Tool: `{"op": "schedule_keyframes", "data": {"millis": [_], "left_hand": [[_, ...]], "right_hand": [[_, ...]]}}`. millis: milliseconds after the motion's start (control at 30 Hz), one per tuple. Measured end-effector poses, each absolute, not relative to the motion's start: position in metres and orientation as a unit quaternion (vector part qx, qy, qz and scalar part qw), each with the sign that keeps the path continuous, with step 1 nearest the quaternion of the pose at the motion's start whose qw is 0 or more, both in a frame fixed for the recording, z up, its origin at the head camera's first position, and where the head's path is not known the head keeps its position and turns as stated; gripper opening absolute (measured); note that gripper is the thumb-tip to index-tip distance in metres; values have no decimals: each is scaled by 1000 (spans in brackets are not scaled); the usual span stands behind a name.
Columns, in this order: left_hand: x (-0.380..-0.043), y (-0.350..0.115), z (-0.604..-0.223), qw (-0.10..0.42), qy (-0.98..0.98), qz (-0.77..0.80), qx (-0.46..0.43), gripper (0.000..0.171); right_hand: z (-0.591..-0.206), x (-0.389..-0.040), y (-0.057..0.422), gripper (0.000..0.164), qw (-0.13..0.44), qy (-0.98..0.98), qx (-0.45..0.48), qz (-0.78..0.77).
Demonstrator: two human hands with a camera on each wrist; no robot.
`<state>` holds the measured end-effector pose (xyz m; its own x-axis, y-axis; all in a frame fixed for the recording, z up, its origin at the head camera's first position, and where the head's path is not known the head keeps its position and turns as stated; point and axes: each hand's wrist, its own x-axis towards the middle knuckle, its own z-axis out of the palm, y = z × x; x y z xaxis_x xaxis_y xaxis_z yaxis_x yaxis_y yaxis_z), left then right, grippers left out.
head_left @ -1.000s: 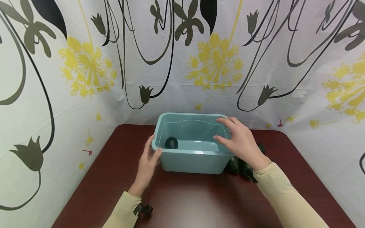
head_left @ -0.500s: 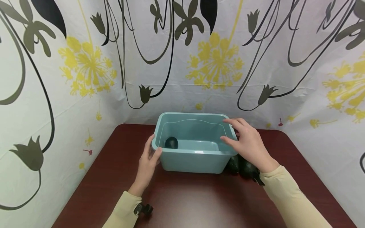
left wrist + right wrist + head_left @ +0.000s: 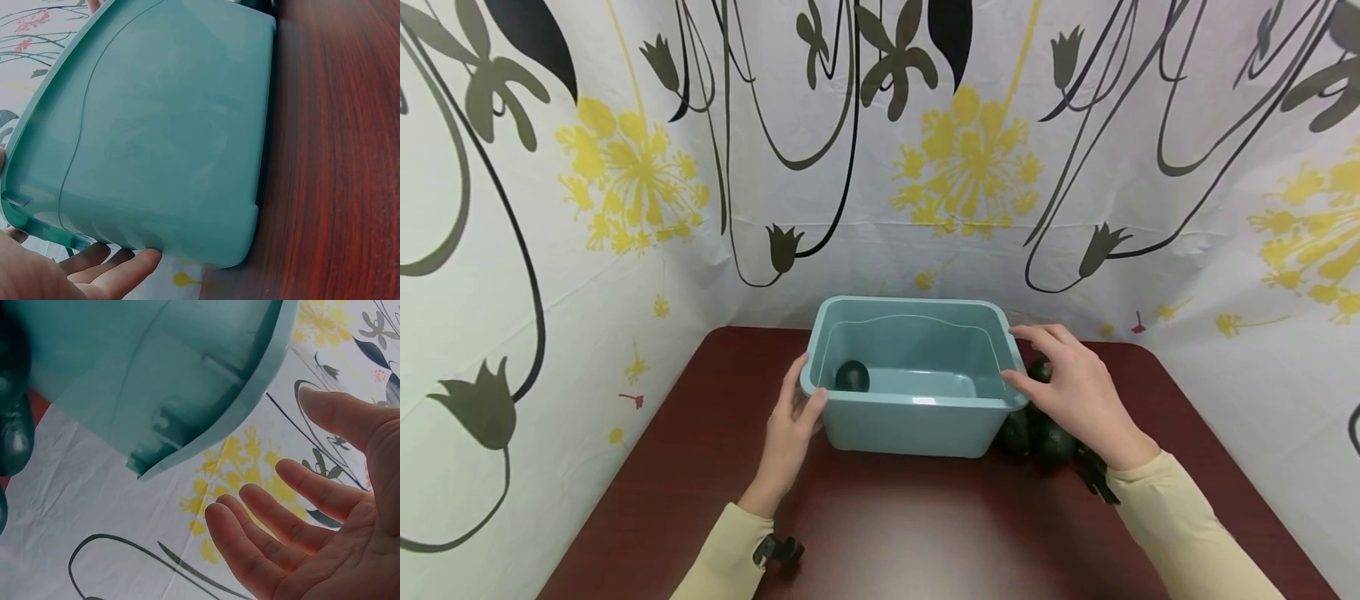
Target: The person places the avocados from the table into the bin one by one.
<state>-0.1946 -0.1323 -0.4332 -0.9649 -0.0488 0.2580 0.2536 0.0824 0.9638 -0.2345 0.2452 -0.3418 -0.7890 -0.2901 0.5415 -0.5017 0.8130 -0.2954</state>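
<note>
A light teal plastic bin [image 3: 910, 429] stands on the table. My left hand [image 3: 784, 446] grips its left end, with the fingers under the rim in the left wrist view and the thumb at the front corner. Inside the bin, at the left, lies one dark green, rounded fruit [image 3: 852, 377], like an avocado. My right hand [image 3: 1078, 387] holds nothing. Its fingers are spread and loosely bent just off the right rim, apart from it in the right wrist view. Below that hand, several dark green avocado-like fruits [image 3: 1051, 442] lie against the bin's right side, partly hidden.
The dark red wooden table [image 3: 925, 533] ends at a white cloth [image 3: 865, 200] printed with flowers, hanging behind and at both sides. A small black device [image 3: 778, 550] is strapped to the left wrist, another [image 3: 1097, 475] to the right.
My right hand has moved rightward and slightly down, from over the bin's right end to just outside its rim. More of the fruits beside the bin show. The left hand and bin stay put.
</note>
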Motion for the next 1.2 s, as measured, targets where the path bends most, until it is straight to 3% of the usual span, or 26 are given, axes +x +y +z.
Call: {"op": "schedule_keyframes", "data": {"millis": [933,1200], "left_hand": [[-193,-132,-433,111,-731,-670,-69,67],[-193,-132,-432,111,-731,-669,-69,67]], "right_hand": [[-371,-214,289,55,249,-929,170,215],[-381,-209,302,57,224,-939,154,211]]}}
